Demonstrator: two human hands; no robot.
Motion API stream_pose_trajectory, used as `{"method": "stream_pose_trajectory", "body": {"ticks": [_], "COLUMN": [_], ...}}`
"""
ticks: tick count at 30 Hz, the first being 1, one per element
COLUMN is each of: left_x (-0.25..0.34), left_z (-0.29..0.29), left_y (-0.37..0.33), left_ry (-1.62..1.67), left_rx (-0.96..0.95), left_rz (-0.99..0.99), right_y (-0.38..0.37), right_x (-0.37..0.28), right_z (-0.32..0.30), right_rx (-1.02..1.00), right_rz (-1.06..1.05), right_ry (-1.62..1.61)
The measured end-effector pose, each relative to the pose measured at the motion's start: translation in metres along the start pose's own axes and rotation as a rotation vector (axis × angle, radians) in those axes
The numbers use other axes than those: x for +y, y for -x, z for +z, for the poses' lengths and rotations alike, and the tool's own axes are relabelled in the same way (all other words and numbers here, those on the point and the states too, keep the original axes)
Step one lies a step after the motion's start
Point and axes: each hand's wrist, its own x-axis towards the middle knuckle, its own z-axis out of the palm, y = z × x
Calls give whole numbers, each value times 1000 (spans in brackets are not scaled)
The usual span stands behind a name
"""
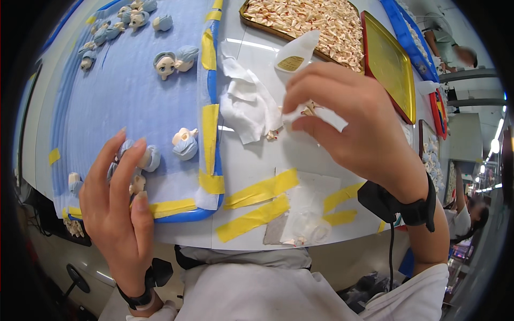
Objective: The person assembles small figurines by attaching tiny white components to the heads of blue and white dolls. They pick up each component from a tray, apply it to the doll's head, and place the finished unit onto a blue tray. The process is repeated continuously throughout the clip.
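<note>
My left hand point(118, 198) reaches over the near left corner of a blue tray point(184, 216), its fingers stretched and apart. Under and beside those fingers lie several small doll heads with pale blue hair point(151, 158), partly hidden by the hand. A single doll head point(185, 144) rests to their right, its blue hair toward me. Above the white table, my right hand point(348, 115) is curved with thumb and fingertips apart. Small cream pieces with reddish tips point(309, 109) show through that gap. A crumpled white cloth point(246, 104) lies left of the right fingertips.
Farther up the blue tray sit more doll heads point(165, 65). A white squeeze bottle point(297, 52) lies before a tray heaped with cream pieces point(308, 21). Right of it stands a gold tray point(390, 64). Near the front edge, a small clear cup point(319, 230) rests beside yellow tape point(254, 218).
</note>
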Motion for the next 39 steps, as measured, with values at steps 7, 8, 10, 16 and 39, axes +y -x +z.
{"method": "stream_pose_trajectory", "body": {"ticks": [7,8,10,16,39], "left_x": [0,0,-1,-1,1], "left_z": [0,1,1,2,2], "left_y": [-1,-2,-2,-2,-1], "left_ry": [15,24,24,14,-3], "left_rx": [25,34,43,41,36], "left_rz": [8,8,11,13,5], "right_y": [-1,-2,-3,5,53], "right_x": [-8,-5,-1,1,23], "right_z": [18,20,21,20,-22], "right_rx": [-5,-18,-27,-49,-274], "right_rz": [46,23,-34,-79,56], "right_ry": [-39,-44,-46,-67,-47]}}
